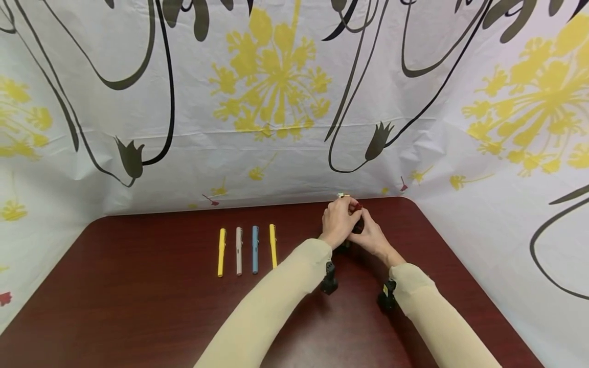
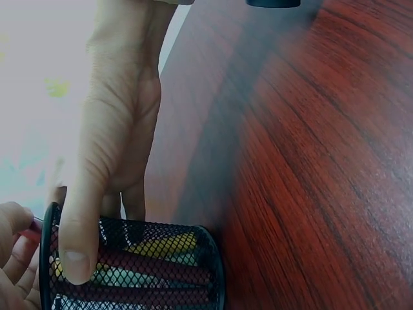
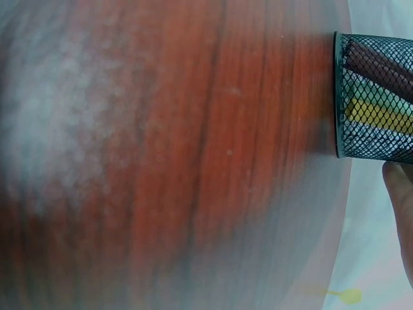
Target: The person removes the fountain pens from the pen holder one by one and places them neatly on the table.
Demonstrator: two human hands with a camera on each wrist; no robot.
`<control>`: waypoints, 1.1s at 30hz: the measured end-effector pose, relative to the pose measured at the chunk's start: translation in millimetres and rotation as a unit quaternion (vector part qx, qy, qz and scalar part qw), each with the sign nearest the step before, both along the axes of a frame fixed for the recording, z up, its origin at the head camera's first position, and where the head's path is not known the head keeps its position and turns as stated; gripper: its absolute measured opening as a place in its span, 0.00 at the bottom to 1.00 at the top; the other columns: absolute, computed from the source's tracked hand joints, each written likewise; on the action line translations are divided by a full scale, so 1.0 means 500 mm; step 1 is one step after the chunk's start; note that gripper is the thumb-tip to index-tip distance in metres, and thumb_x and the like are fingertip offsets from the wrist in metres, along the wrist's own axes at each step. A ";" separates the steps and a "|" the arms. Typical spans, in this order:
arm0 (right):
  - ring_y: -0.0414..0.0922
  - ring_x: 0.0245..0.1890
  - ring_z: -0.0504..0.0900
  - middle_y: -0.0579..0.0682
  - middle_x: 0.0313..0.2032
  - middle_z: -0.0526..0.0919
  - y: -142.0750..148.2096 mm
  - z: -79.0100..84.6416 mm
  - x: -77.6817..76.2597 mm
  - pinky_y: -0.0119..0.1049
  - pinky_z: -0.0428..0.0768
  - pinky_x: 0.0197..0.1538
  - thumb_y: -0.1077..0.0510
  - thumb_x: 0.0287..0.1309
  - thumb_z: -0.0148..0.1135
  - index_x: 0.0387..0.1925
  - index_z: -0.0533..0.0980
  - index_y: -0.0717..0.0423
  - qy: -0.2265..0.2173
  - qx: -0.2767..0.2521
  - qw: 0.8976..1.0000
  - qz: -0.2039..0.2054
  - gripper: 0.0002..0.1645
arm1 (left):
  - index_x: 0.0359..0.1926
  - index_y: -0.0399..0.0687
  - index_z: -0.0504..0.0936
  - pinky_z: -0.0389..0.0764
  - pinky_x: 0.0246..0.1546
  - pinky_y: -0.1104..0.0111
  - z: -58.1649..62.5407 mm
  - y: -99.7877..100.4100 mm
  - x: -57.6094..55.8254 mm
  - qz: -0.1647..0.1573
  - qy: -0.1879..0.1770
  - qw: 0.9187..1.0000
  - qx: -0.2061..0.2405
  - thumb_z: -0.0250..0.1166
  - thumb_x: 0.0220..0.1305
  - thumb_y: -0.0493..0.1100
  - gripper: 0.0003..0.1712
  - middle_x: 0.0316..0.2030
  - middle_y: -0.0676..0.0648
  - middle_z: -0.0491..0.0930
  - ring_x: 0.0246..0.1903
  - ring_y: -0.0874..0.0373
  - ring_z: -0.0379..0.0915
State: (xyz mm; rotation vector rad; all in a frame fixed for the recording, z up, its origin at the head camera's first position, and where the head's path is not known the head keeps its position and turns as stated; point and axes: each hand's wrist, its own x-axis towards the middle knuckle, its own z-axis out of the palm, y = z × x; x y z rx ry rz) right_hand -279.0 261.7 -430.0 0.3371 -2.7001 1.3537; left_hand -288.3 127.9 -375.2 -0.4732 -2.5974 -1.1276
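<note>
A black mesh pen holder (image 2: 148,265) stands upright on the table near its far right, largely hidden by the hands in the head view. My left hand (image 1: 339,221) grips its side, with the thumb (image 2: 77,252) laid along the mesh near the rim. Dark red, yellow and pale green pens (image 3: 374,113) show through the mesh. My right hand (image 1: 371,236) is at the holder's right side and rim, its fingertips pinching a red pen (image 1: 358,206) at the opening. Most of that pen is hidden.
Left of the holder, a row of pens lies on the dark red table (image 1: 138,286): a yellow pen (image 1: 221,253), a pale pinkish pen (image 1: 239,250), a blue pen (image 1: 255,249) and another yellow pen (image 1: 273,245). A flower-printed curtain (image 1: 276,168) borders the far edge.
</note>
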 end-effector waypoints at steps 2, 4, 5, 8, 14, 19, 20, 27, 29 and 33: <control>0.60 0.63 0.64 0.64 0.65 0.62 0.001 0.000 -0.001 0.57 0.65 0.61 0.56 0.52 0.67 0.69 0.51 0.59 0.002 0.006 1.000 -0.004 0.48 | 0.42 0.56 0.83 0.78 0.33 0.71 0.000 -0.004 0.001 -0.002 0.002 1.000 0.002 0.66 0.60 0.50 0.10 0.35 0.58 0.82 0.33 0.63 0.79; 0.60 0.63 0.65 0.64 0.65 0.62 0.001 0.000 -0.001 0.58 0.65 0.61 0.55 0.52 0.67 0.68 0.52 0.59 0.005 0.010 1.000 -0.005 0.48 | 0.43 0.56 0.83 0.78 0.33 0.72 0.001 -0.008 0.001 -0.004 0.004 1.000 0.008 0.65 0.61 0.49 0.10 0.36 0.57 0.83 0.34 0.63 0.79; 0.60 0.62 0.65 0.64 0.65 0.62 0.002 0.001 0.000 0.58 0.65 0.61 0.54 0.52 0.67 0.68 0.52 0.59 0.006 0.013 1.000 -0.005 0.47 | 0.43 0.55 0.83 0.78 0.33 0.72 0.002 -0.010 0.001 -0.006 0.006 1.000 0.013 0.65 0.61 0.49 0.10 0.36 0.57 0.83 0.34 0.63 0.79; 0.61 0.63 0.64 0.64 0.65 0.62 0.003 0.001 -0.001 0.58 0.65 0.60 0.52 0.53 0.67 0.68 0.52 0.58 0.006 0.018 1.000 -0.007 0.48 | 0.44 0.54 0.83 0.78 0.33 0.74 0.005 -0.016 0.002 -0.014 0.012 0.999 0.027 0.65 0.61 0.48 0.11 0.37 0.56 0.83 0.35 0.64 0.79; 0.62 0.65 0.60 0.64 0.68 0.56 0.004 -0.002 -0.003 0.60 0.62 0.62 0.51 0.53 0.67 0.70 0.50 0.58 0.003 0.020 1.000 -0.006 0.50 | 0.45 0.54 0.82 0.77 0.35 0.76 0.012 -0.024 0.004 -0.021 0.029 0.998 0.043 0.63 0.63 0.49 0.11 0.38 0.55 0.83 0.36 0.65 0.78; 0.61 0.67 0.57 0.63 0.70 0.53 0.001 -0.002 -0.005 0.60 0.62 0.62 0.49 0.52 0.68 0.71 0.49 0.56 -0.006 0.015 1.000 -0.006 0.53 | 0.46 0.51 0.82 0.76 0.36 0.79 0.023 -0.033 0.003 -0.029 0.048 0.996 0.073 0.63 0.63 0.47 0.12 0.39 0.54 0.83 0.36 0.64 0.79; 0.61 0.67 0.57 0.63 0.70 0.53 0.001 -0.003 -0.005 0.60 0.62 0.62 0.48 0.52 0.68 0.71 0.48 0.56 -0.009 0.016 1.000 -0.005 0.54 | 0.46 0.51 0.82 0.76 0.36 0.79 0.026 -0.034 0.003 -0.032 0.051 0.995 0.081 0.63 0.63 0.47 0.12 0.39 0.53 0.83 0.36 0.64 0.79; 0.60 0.63 0.64 0.63 0.66 0.60 0.000 -0.001 -0.005 0.58 0.67 0.58 0.48 0.51 0.70 0.70 0.50 0.55 -0.008 0.014 1.000 -0.015 0.52 | 0.49 0.47 0.81 0.76 0.36 0.81 0.059 -0.051 0.003 -0.052 0.057 0.987 0.144 0.62 0.65 0.45 0.14 0.40 0.50 0.83 0.37 0.62 0.79; 0.60 0.63 0.64 0.63 0.66 0.60 -0.001 0.000 -0.004 0.58 0.67 0.58 0.48 0.52 0.69 0.70 0.50 0.56 -0.006 0.012 1.000 -0.014 0.52 | 0.49 0.47 0.81 0.76 0.36 0.81 0.069 -0.057 0.003 -0.049 0.057 0.985 0.157 0.62 0.64 0.45 0.14 0.40 0.49 0.83 0.37 0.62 0.80; 0.60 0.64 0.63 0.63 0.65 0.61 -0.003 -0.002 -0.004 0.59 0.65 0.60 0.49 0.52 0.69 0.69 0.51 0.56 -0.005 0.003 1.000 -0.010 0.51 | 0.47 0.45 0.81 0.76 0.35 0.82 0.083 -0.070 -0.001 -0.041 0.055 0.978 0.195 0.63 0.63 0.43 0.13 0.39 0.48 0.84 0.36 0.61 0.80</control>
